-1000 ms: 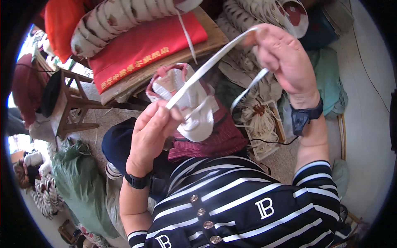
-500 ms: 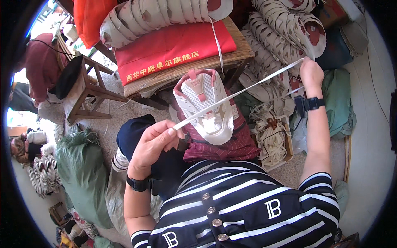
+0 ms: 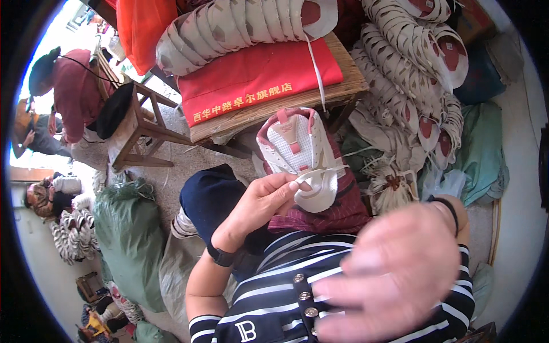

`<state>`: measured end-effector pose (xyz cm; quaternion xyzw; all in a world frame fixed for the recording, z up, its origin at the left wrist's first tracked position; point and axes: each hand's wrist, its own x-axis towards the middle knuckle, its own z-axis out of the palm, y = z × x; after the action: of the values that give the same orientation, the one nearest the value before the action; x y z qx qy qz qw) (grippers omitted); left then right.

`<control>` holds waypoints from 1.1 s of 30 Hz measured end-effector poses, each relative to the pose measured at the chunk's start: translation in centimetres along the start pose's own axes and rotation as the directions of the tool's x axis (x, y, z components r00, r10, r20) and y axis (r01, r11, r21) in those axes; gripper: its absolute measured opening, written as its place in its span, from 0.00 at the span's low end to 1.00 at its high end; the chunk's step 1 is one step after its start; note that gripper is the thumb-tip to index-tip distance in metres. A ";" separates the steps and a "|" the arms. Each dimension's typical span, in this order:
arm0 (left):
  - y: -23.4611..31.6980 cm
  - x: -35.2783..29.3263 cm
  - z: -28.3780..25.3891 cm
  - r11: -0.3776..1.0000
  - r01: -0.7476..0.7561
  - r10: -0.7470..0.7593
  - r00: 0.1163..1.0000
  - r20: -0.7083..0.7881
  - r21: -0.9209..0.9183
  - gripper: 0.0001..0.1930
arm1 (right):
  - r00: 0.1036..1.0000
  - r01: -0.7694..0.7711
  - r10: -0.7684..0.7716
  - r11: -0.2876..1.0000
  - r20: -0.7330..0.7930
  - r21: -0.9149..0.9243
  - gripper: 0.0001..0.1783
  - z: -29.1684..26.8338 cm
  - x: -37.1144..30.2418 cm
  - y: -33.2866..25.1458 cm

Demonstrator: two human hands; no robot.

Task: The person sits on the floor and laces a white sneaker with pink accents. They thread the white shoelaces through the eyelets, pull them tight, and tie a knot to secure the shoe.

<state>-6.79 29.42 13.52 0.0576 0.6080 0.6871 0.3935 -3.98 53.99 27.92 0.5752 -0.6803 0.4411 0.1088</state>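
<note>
A white sneaker upper [image 3: 297, 143] with pink lining and a pink heel-side tab rests on maroon striped cloth [image 3: 351, 200] over my lap, its toe toward me. My left hand [image 3: 260, 200] pinches a white shoelace [image 3: 326, 171] between thumb and fingertips, just over the toe. The lace loops and lies loosely across the shoe's front. Close to the camera, my right hand [image 3: 394, 268] is blurred by motion, its fingers spread, with nothing visible in them. It is apart from the shoe and covers part of my striped shirt.
Ahead stands a wooden stool [image 3: 354, 80] with a red cloth bag [image 3: 257, 80] and a row of nested shoe uppers [image 3: 234, 34]. More stacked uppers [image 3: 400, 63] lie at right. A bundle of laces [image 3: 392, 186] sits near my right. Green sacks [image 3: 128, 240] are at left; people work beyond.
The lace was stretched between both hands; now it hangs slack at the shoe's toe. My right hand has let go and swung down toward the camera. The left hand moved right.
</note>
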 end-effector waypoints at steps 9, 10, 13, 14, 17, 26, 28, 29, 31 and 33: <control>-0.8 -0.5 -0.6 0.999 -0.018 0.014 0.993 -0.115 -0.031 0.14 | 0.999 -0.034 0.054 0.707 -0.006 0.707 0.17 2.0 1.2 0.0; -0.9 0.0 -0.1 0.999 -0.007 0.002 0.995 -0.099 -0.040 0.15 | 0.995 -0.099 0.063 0.672 0.076 0.734 0.20 1.1 0.4 -0.3; 0.6 -0.1 -0.2 0.998 0.018 -0.023 0.997 -0.077 -0.066 0.15 | 0.994 0.038 -0.099 0.742 0.054 0.669 0.18 -1.6 0.4 0.8; 0.2 0.2 0.0 0.995 0.017 -0.019 1.000 -0.024 -0.103 0.15 | 0.996 0.048 -0.083 0.771 0.027 0.635 0.18 -2.1 0.1 0.4; -0.2 -0.2 0.0 0.998 0.025 -0.030 0.997 -0.075 -0.062 0.14 | 0.982 0.141 -0.046 0.821 -0.182 0.554 0.14 -0.7 0.0 -0.2; 0.5 -0.5 1.7 0.998 -0.039 0.037 0.998 0.048 0.040 0.14 | 0.961 -0.240 0.239 0.971 -0.138 0.013 0.17 3.7 -3.4 3.8; 0.7 -0.1 2.3 0.994 -0.066 0.060 0.996 0.066 0.088 0.12 | 0.894 -0.434 0.422 0.899 -0.150 -0.057 0.22 6.8 -4.7 6.0; 0.5 0.0 2.3 0.990 -0.058 0.052 0.997 0.051 0.127 0.11 | 0.845 -0.520 0.513 0.854 -0.150 -0.011 0.24 8.3 -5.6 6.7; 1.0 0.5 1.9 0.981 -0.011 0.002 0.999 0.044 0.193 0.11 | 0.754 -0.640 0.650 0.760 -0.099 0.111 0.22 9.4 -7.0 7.0; 0.8 0.8 1.7 0.969 -0.003 -0.003 1.000 0.027 0.248 0.12 | 0.692 -0.707 0.720 0.690 -0.053 0.155 0.19 9.4 -7.5 7.1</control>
<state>-6.74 31.28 14.39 0.1156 0.6839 0.6049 0.3913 -4.47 52.02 14.13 0.2458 -0.8148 0.5204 -0.0694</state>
